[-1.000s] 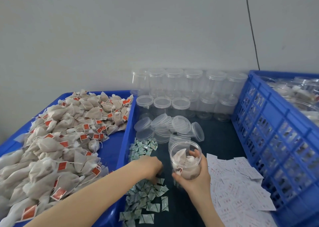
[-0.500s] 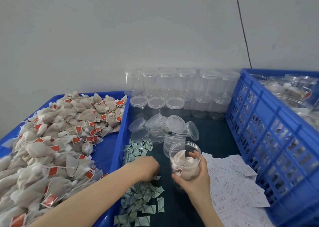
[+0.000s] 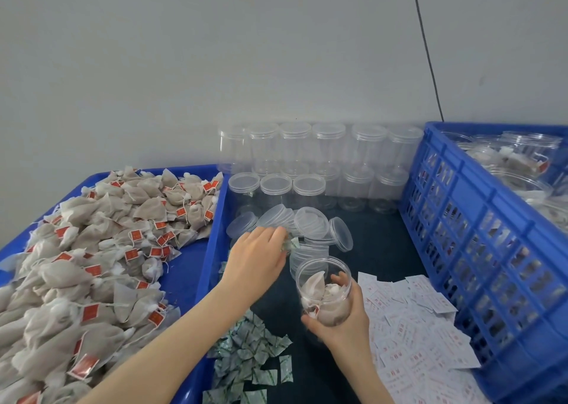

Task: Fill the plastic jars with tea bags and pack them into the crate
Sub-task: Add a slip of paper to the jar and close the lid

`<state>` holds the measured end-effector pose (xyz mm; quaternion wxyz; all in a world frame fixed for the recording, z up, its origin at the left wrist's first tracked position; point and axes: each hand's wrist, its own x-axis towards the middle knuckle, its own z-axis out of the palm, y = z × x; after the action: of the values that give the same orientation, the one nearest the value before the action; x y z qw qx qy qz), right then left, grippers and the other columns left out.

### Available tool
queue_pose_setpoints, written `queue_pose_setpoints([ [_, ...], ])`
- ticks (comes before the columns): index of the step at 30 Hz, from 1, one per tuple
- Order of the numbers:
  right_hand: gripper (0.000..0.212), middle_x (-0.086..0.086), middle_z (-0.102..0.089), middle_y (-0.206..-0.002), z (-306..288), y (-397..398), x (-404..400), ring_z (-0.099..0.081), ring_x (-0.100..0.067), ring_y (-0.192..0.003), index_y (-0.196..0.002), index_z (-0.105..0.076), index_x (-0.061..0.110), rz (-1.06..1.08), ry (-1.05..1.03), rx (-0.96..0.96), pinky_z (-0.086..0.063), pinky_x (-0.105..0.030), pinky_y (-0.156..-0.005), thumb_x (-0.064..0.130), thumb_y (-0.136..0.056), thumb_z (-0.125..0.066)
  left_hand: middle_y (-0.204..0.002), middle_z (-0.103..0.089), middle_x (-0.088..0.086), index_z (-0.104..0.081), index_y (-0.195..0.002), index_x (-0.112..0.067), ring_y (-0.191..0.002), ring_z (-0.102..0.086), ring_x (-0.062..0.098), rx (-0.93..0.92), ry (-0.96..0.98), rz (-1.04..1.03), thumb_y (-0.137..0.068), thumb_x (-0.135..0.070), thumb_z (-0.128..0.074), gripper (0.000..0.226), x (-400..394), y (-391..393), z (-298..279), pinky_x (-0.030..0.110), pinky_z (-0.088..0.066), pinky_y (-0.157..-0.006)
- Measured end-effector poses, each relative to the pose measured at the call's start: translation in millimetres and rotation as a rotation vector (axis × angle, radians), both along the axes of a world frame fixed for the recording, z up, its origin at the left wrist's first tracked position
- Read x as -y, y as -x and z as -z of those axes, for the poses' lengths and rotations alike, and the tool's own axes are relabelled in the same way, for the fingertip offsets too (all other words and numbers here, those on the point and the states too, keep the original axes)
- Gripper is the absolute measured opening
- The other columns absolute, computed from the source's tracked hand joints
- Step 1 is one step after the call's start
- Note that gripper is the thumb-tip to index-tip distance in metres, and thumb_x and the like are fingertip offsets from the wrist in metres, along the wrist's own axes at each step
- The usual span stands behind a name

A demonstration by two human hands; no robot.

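My right hand [image 3: 341, 323] grips a clear plastic jar [image 3: 324, 287] without a lid, partly filled with tea bags, held above the dark table. My left hand [image 3: 256, 260] is raised to the left of the jar's mouth and pinches a small green-and-white sachet [image 3: 290, 245]. A heap of tea bags with red tags [image 3: 92, 265] fills the blue tray [image 3: 196, 268] on the left. The blue crate [image 3: 479, 250] on the right holds several filled jars [image 3: 522, 161].
Empty lidded jars [image 3: 310, 151] stand in rows against the wall, with loose clear lids [image 3: 310, 222] piled before them. Green sachets [image 3: 249, 357] lie scattered near the tray's edge. White paper labels [image 3: 412, 336] are spread between my right hand and the crate.
My left hand has lifted off the sachet pile with a sachet pinched in it and moved up toward the jar's mouth. My right hand and the jar have stayed about where they were.
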<state>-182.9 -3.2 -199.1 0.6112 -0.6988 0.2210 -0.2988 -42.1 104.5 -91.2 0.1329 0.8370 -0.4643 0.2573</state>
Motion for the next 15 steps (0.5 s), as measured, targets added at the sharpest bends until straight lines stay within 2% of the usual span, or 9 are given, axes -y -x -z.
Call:
queue_pose_setpoints([
  [2,0.085,0.029,-0.061,-0.115,1.2,-1.3,-1.5,-0.062,0.004,-0.105,-0.114,-0.048,0.059,-0.002,0.019,0.005,-0.053,-0.015,-0.08,0.041,-0.04,-0.086,-0.077,-0.067,-0.002,-0.064,-0.083,-0.014,-0.069,-0.063,0.018,0.058,0.136,0.069,-0.071,-0.015,-0.079,0.019,-1.8,2.8,-2.7,0.027,-0.047,-0.058],
  [3,0.086,0.028,-0.061,-0.116,1.5,-1.9,-2.0,-0.062,0.004,-0.107,-0.115,-0.047,0.058,-0.007,0.022,0.005,-0.053,-0.017,-0.083,0.04,-0.04,-0.087,-0.078,-0.066,-0.003,-0.064,-0.082,-0.014,-0.071,-0.062,0.017,0.077,0.164,0.119,-0.072,-0.014,-0.077,0.017,-2.3,4.8,-4.2,0.026,-0.047,-0.06],
  [6,0.087,0.015,-0.065,-0.116,3.8,-3.8,-3.8,-0.065,-0.007,-0.108,-0.121,-0.049,0.047,-0.018,0.014,-0.01,-0.056,-0.038,-0.092,0.036,-0.044,-0.088,-0.084,-0.067,-0.009,-0.065,-0.081,-0.019,-0.08,-0.062,0.014,0.057,0.12,0.275,-0.075,-0.018,-0.071,0.009,-3.2,12.0,-5.6,0.024,-0.041,-0.071],
  [9,0.09,0.013,-0.067,-0.116,7.2,-5.5,-4.2,-0.067,-0.009,-0.106,-0.124,-0.047,0.051,-0.026,0.002,-0.033,-0.057,-0.045,-0.089,0.036,-0.046,-0.09,-0.085,-0.063,-0.011,-0.07,-0.086,-0.024,-0.084,-0.053,0.008,-0.213,0.014,0.353,-0.079,-0.022,-0.073,0.008,-2.3,18.3,-3.3,0.025,-0.038,-0.079],
  [11,0.092,0.016,-0.063,-0.122,10.4,-5.7,-4.9,-0.064,-0.007,-0.11,-0.126,-0.045,0.05,-0.02,0.019,-0.047,-0.056,-0.043,-0.091,0.039,-0.045,-0.089,-0.088,-0.054,-0.009,-0.072,-0.094,-0.031,-0.084,-0.04,0.002,-0.4,-0.066,0.316,-0.084,-0.03,-0.07,0.011,-1.4,19.2,-0.8,0.019,-0.027,-0.082],
  [15,0.095,0.013,-0.061,-0.125,19.8,-7.2,-5.3,-0.063,-0.009,-0.114,-0.131,-0.044,0.041,-0.015,0.064,-0.082,-0.054,-0.042,-0.094,0.036,-0.047,-0.088,-0.086,-0.048,-0.014,-0.072,-0.097,-0.037,-0.081,-0.037,-0.007,-0.537,-0.198,0.304,-0.085,-0.038,-0.067,0.013,-0.9,16.5,3.8,0.019,-0.025,-0.078],
])
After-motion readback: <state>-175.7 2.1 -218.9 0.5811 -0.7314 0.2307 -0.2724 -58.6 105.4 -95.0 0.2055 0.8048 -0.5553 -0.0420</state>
